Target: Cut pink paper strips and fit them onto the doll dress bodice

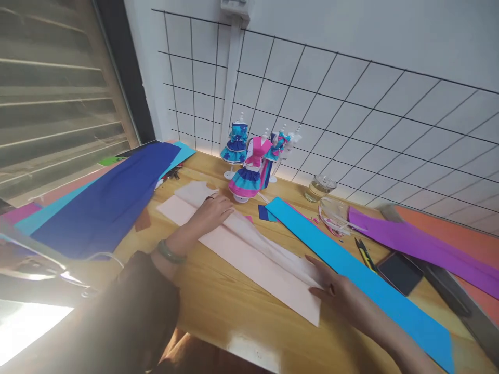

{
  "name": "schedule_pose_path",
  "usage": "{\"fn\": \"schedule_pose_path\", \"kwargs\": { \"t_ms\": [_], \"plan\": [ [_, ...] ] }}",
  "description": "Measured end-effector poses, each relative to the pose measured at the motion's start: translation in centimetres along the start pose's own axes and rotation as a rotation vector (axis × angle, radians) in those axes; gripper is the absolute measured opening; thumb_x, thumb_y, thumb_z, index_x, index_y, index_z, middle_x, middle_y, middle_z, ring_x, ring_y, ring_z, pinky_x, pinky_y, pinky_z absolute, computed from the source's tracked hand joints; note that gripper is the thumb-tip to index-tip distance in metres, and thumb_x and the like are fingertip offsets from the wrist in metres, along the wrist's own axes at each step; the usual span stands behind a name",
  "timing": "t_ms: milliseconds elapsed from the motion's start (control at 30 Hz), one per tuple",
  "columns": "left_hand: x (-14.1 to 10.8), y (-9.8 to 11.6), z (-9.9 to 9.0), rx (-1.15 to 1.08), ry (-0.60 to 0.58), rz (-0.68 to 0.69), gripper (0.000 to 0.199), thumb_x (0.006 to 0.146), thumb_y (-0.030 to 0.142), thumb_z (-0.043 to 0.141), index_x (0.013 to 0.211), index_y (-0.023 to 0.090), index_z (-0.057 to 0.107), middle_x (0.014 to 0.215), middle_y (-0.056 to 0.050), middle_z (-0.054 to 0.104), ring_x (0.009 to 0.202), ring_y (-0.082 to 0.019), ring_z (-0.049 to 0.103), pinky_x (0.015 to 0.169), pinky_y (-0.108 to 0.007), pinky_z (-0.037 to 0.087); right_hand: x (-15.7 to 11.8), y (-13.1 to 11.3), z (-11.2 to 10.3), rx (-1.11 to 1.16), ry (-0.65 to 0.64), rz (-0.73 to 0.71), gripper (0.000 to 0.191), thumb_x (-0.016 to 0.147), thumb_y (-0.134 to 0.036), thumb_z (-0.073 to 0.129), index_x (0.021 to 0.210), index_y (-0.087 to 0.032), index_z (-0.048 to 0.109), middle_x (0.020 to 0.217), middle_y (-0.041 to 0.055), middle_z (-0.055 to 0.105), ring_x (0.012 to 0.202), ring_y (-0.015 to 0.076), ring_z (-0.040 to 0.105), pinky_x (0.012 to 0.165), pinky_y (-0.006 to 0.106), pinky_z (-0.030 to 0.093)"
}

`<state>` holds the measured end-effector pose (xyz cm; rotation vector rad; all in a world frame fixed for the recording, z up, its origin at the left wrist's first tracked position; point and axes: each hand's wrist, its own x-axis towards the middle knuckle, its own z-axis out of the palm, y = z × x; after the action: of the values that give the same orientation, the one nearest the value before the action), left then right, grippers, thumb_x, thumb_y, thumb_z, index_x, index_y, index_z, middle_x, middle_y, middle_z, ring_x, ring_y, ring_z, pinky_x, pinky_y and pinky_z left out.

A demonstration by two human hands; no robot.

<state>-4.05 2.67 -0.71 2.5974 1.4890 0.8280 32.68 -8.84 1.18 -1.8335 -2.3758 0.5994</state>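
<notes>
A long pale pink strip (249,267) lies slantwise on the wooden table, with a thin whitish sheet (268,243) creased lengthwise along its far side. I cannot tell whether they are paper or cloth. My left hand (213,212), a green bangle (171,252) on its wrist, bears down on the sheet near its far left end, fingers together and curled on its edge. At the near right end, my right hand (331,283) has the same sheet between thumb and fingers. Just beyond the strip stand small dress forms wearing a pink, blue and turquoise dress (249,169) and a blue dress (235,143).
Bright blue strip (358,280) runs along the right. Behind it are a glass jar (319,188), cutter knife (365,254), phone (400,272) and purple strip (421,244). Dark blue sheets (113,202) lie left, near eyeglasses (62,270). A wire grid (304,85) covers the wall.
</notes>
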Motion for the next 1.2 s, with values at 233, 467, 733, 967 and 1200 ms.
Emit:
{"fn": "schedule_pose_path", "kwargs": {
  "t_ms": [233, 467, 733, 967, 1200],
  "plan": [
    [0.5, 2.4, 2.4, -0.107, -0.214, 0.115, 0.034, 0.089, 0.028, 0.04, 0.12, 0.021, 0.054, 0.118, -0.007, 0.058, 0.114, -0.021, 0.047, 0.095, -0.034, 0.036, -3.9, 6.8, -0.3, -0.018, 0.046, 0.191, 0.065, 0.076, -0.046, 0.053, 0.135, -0.024, 0.039, 0.075, 0.003, 0.068, 0.062, 0.0219, 0.063, 0.052, 0.029, 0.046],
    [0.6, 2.7, 3.2, -0.1, -0.255, 0.08, 0.033, 0.089, 0.027, 0.041, 0.119, 0.024, 0.056, 0.112, -0.007, 0.059, 0.108, -0.02, 0.049, 0.092, -0.033, 0.037, -1.9, 5.1, 0.2, 0.105, 0.204, 0.162, 0.057, 0.08, -0.05, 0.048, 0.129, -0.02, 0.048, 0.126, 0.0107, 0.055, 0.113, 0.0283, 0.052, 0.088, 0.039, 0.045],
    [1.1, 2.6, 3.3, -0.087, -0.125, 0.082, 0.026, 0.089, 0.026, 0.041, 0.089, 0.02, 0.067, 0.09, -0.006, 0.06, 0.096, -0.02, 0.051, 0.087, -0.034, 0.039, -0.6, 4.6, 0.2, 0.158, 0.337, 0.215, 0.053, 0.077, -0.054, 0.05, 0.117, -0.02, 0.059, 0.102, 0.0083, 0.067, 0.088, 0.0252, 0.062, 0.071, 0.033, 0.049],
    [1.4, 2.8, 3.2, -0.112, 0.104, 0.084, 0.025, 0.089, 0.024, 0.04, 0.094, 0.018, 0.064, 0.103, -0.008, 0.061, 0.106, -0.021, 0.049, 0.092, -0.037, 0.036, 0.7, 6.5, 0.5, 0.24, 0.491, 0.277, 0.055, 0.077, -0.053, 0.049, 0.111, -0.013, 0.063, 0.056, -0.0005, 0.053, 0.051, 0.0142, 0.048, 0.047, 0.026, 0.037],
    [1.5, 3.4, 2.4, -0.113, 0.165, 0.083, 0.025, 0.089, 0.024, 0.04, 0.098, 0.019, 0.063, 0.105, -0.007, 0.062, 0.109, -0.021, 0.049, 0.096, -0.039, 0.035, 1.2, 6.6, -0.4, 0.39, 0.631, 0.308, 0.051, 0.075, -0.052, 0.052, 0.108, -0.014, 0.064, 0.086, 0.0078, 0.068, 0.074, 0.0202, 0.061, 0.064, 0.029, 0.046]
  ]
}}
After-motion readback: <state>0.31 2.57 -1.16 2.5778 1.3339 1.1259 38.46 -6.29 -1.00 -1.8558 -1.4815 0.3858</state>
